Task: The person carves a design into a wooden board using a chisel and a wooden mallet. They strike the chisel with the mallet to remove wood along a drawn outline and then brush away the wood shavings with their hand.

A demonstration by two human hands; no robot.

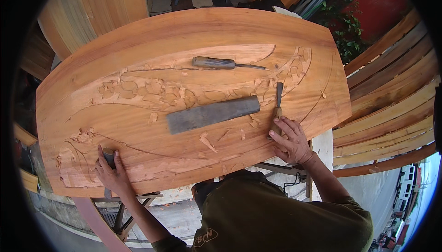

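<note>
A broad wooden panel (313, 109) with relief carving of leaves and scrolls lies in front of me. At its left end, my left hand (113, 172) is closed around a dark-handled chisel (109, 155); part of the blade shows below the palm, past the near edge. My right hand (292, 142) has its fingers on the wooden handle of a flat chisel (278, 102), whose blade points away from me. Between the hands lies a long dark grey block (214, 114). Beyond it a gouge (214, 62) rests on the carving, its blade toward the right.
Wood shavings (208, 142) are scattered over the panel. Wooden boards (386, 104) stand in a row at the right, and another large panel (92, 8) is at the far left. A metal stand (122, 222) shows below the near edge. Leafy plants (343, 26) grow at the back right.
</note>
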